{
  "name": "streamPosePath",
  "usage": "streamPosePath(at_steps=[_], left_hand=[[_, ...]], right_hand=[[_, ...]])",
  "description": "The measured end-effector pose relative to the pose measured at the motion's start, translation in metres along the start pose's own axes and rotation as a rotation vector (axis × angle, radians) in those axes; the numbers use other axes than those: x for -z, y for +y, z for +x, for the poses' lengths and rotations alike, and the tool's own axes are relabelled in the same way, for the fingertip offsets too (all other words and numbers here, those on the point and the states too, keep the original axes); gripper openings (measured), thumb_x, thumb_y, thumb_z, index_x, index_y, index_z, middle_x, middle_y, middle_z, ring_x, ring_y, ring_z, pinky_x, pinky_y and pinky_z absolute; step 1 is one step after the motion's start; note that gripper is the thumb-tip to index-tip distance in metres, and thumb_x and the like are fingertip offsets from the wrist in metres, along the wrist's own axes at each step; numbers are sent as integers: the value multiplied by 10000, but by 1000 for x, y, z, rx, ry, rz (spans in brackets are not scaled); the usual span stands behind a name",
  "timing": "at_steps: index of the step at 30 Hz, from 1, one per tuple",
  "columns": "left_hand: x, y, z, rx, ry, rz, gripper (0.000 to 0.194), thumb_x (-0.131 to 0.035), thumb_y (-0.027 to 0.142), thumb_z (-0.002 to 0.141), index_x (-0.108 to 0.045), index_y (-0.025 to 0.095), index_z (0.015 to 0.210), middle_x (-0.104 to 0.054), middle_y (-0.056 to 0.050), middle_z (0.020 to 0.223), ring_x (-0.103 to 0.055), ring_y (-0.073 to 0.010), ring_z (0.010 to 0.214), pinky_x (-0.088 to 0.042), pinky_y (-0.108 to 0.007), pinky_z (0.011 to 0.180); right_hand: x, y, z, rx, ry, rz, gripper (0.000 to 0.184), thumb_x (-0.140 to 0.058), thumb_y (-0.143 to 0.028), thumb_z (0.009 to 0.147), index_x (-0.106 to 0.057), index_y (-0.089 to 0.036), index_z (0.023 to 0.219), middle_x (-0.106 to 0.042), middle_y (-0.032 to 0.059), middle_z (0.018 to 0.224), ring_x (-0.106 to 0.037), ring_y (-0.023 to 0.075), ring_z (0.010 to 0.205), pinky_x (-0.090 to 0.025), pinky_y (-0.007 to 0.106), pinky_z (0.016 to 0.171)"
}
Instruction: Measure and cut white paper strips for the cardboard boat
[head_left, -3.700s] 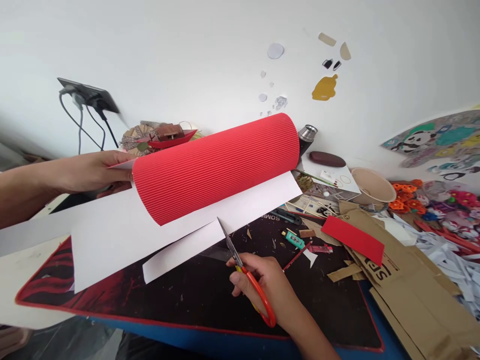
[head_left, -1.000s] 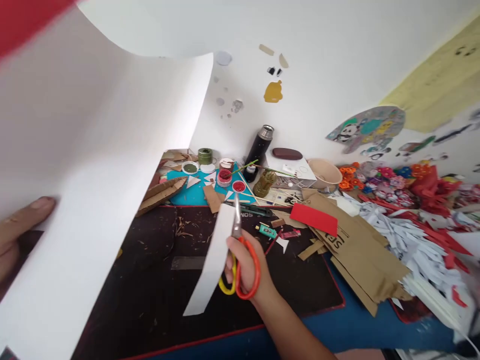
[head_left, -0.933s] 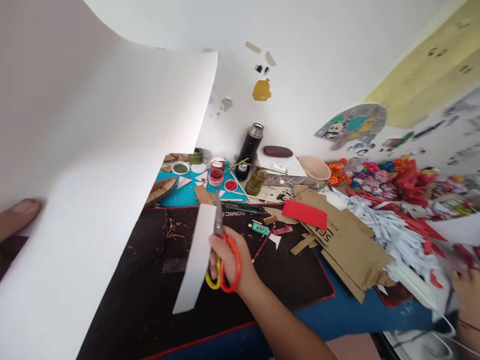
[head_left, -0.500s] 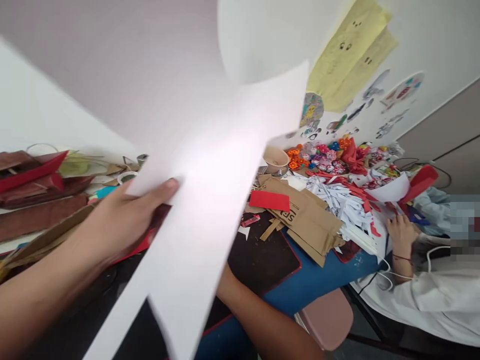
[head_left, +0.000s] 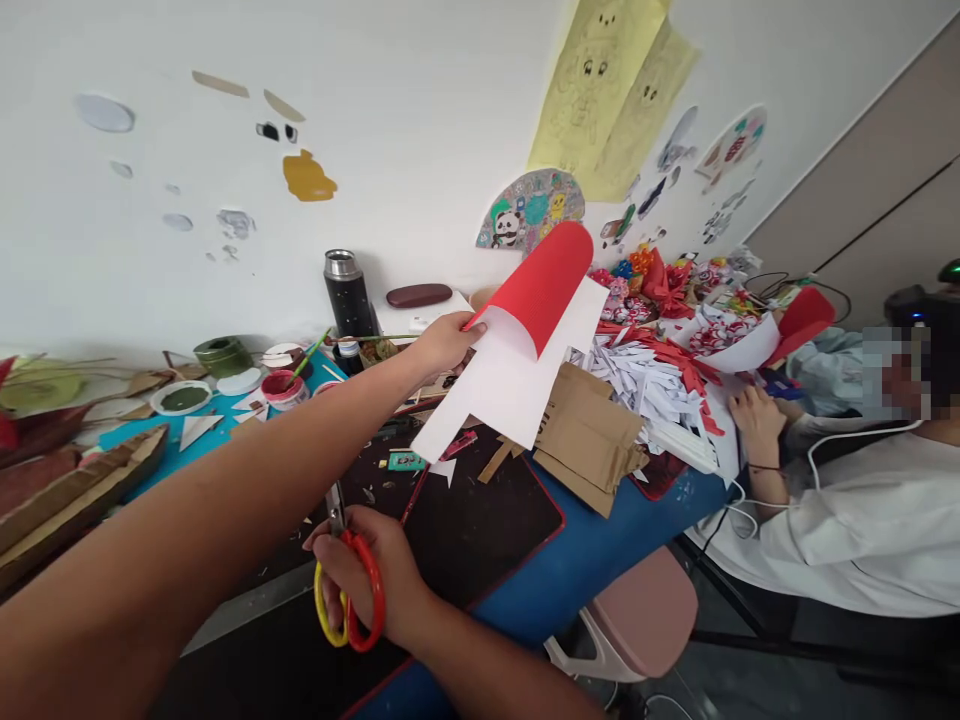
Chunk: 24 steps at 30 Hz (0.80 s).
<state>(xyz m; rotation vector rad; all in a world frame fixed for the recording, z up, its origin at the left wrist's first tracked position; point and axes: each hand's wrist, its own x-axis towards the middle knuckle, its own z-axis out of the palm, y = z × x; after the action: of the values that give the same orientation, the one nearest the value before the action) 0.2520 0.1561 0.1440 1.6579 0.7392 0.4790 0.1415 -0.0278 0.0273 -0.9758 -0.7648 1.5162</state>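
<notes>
My left hand (head_left: 450, 343) pinches the left edge of a cut sheet of paper (head_left: 510, 380), white on the face toward me and red where its top curls over. The sheet is held up over the table, and its lower edge has a notch cut in it. Lower down, my right hand (head_left: 397, 575) grips a pair of scissors (head_left: 368, 570) with one red and one yellow handle loop. Their blades point up and away from me, well apart from the paper. Beneath is a dark mat (head_left: 487, 540) with paper scraps on it.
Brown cardboard pieces (head_left: 589, 440) and a heap of white paper strips (head_left: 637, 385) lie to the right. Behind my left arm stand a black flask (head_left: 347, 297) and paint pots (head_left: 283, 388). Another person's hand (head_left: 756, 420) rests at the table's right side.
My left hand has carried the sheet away from my face and to the right, so its red side now shows. My right hand with the scissors has come out from behind the paper.
</notes>
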Motion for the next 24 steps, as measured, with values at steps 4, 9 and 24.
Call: streamPosePath(at_steps=[4, 9, 24], left_hand=[[-4, -4, 0, -29, -46, 207, 908, -824, 271, 859, -414, 160, 1662, -680, -240, 1486, -748, -337, 1203, -603, -441, 989], [45, -9, -81, -131, -55, 363, 723, -727, 358, 930, -522, 216, 1608, -565, -135, 1665, -596, -304, 1469, -487, -415, 1202], [161, -157, -319, -80, 285, 1033, 426, -520, 519, 1063, -765, 223, 1248, -783, -127, 1283, -702, -335, 1245, -569, -519, 1111]], right_hand=[[4, 8, 0, 19, 31, -11, 492, -755, -655, 891, -678, -188, 1029, -499, -112, 434, -437, 126, 321, -362, 213, 336], [9, 8, -7, 60, 140, -13, 481, -765, -660, 878, -652, -202, 975, -526, -96, 470, -444, 113, 333, -354, 210, 350], [5, 3, -15, 44, 213, -143, 454, -746, -633, 951, -686, -186, 1000, -562, -69, 519, -504, 105, 360, -423, 198, 370]])
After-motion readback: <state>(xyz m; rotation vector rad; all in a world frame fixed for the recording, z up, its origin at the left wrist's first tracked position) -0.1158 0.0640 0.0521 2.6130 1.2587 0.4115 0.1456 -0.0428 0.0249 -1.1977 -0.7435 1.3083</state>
